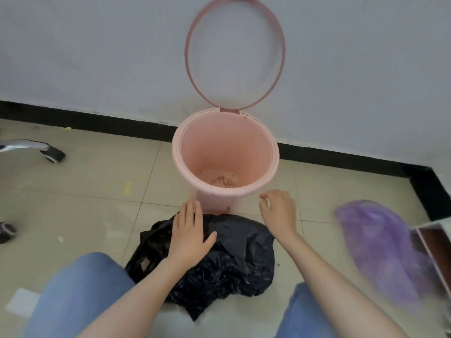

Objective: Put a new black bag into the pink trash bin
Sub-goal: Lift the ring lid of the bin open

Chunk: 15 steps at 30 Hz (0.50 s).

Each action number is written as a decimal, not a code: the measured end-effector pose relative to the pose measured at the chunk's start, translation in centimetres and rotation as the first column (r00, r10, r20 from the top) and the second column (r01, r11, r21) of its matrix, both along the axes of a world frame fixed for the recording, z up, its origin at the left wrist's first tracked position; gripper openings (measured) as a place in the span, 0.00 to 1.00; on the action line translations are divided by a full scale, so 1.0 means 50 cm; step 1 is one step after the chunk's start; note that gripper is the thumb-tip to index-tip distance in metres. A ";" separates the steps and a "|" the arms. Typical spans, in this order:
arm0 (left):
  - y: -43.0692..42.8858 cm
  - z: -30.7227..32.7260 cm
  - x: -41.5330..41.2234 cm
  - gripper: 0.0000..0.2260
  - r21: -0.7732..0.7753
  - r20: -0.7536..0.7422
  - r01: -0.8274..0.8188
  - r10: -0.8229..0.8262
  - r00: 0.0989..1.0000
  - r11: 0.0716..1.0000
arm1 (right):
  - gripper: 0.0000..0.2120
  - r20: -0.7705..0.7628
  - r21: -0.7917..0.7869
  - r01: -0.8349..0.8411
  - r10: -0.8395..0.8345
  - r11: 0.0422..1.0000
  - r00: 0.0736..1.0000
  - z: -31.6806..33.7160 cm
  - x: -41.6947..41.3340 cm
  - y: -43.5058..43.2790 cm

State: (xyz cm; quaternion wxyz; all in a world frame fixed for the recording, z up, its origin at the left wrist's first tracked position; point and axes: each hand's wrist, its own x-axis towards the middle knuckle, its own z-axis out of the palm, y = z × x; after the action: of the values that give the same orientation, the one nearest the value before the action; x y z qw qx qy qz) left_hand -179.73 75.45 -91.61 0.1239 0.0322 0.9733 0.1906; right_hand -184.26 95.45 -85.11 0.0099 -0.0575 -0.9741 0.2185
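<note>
You have purple bag point(380, 250) right of black baseboard point(97, 120) corner, chair caster point(54, 154) below baseboard's left end, yellow scrap point(127, 188) on tile nearby.

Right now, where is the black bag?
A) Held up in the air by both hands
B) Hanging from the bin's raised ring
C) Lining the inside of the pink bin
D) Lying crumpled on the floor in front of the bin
D: the black bag lies crumpled on the tiled floor in front of the pink bin, whose inside is bare plastic, and the left hand lies flat over it.
</note>
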 end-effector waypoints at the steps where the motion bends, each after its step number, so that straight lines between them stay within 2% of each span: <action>1: 0.009 -0.023 0.016 0.40 -0.032 0.054 0.061 -0.059 0.997 0.998 | 0.12 0.074 0.015 0.000 -0.002 1.000 0.997 -0.036 0.023 -0.003; 3: 0.019 -0.064 0.042 0.43 -0.075 0.169 0.219 -0.204 0.964 0.973 | 0.15 0.254 0.042 -0.103 0.089 0.994 0.963 -0.099 0.063 -0.011; 4: 0.021 -0.082 0.052 0.46 -0.085 0.221 0.291 -0.267 0.938 0.953 | 0.21 0.379 0.037 -0.193 0.165 0.981 0.911 -0.127 0.081 -0.015; 6: 0.015 -0.111 0.070 0.50 -0.108 0.301 0.375 -0.329 0.895 0.921 | 0.37 0.623 -0.021 -0.364 0.297 0.931 0.724 -0.176 0.117 -0.020; 7: 0.010 -0.122 0.077 0.51 -0.125 0.327 0.393 -0.336 0.883 0.911 | 0.43 0.695 -0.029 -0.423 0.322 0.906 0.643 -0.198 0.135 -0.020; 9: 0.002 -0.139 0.084 0.52 -0.167 0.355 0.412 -0.336 0.873 0.896 | 0.48 0.749 0.032 -0.527 0.328 0.849 0.575 -0.236 0.169 -0.015; 11: -0.004 -0.146 0.085 0.49 -0.214 0.345 0.413 -0.327 0.880 0.885 | 0.40 0.703 0.143 -0.563 0.317 0.814 0.637 -0.259 0.188 -0.008; 13: -0.003 -0.145 0.082 0.44 -0.261 0.300 0.404 -0.324 0.897 0.876 | 0.24 0.596 0.231 -0.513 0.296 0.827 0.746 -0.261 0.186 0.001; 15: -0.007 -0.142 0.080 0.38 -0.286 0.257 0.404 -0.336 0.906 0.869 | 0.15 0.536 0.269 -0.470 0.274 0.841 0.798 -0.255 0.172 0.001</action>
State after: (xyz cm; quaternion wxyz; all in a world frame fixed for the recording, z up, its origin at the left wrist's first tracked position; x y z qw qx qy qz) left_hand -175.73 75.12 -98.69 0.2587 0.1782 0.9494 -0.0014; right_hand -175.67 95.51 -97.83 -0.2631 0.0902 -0.9605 -0.0028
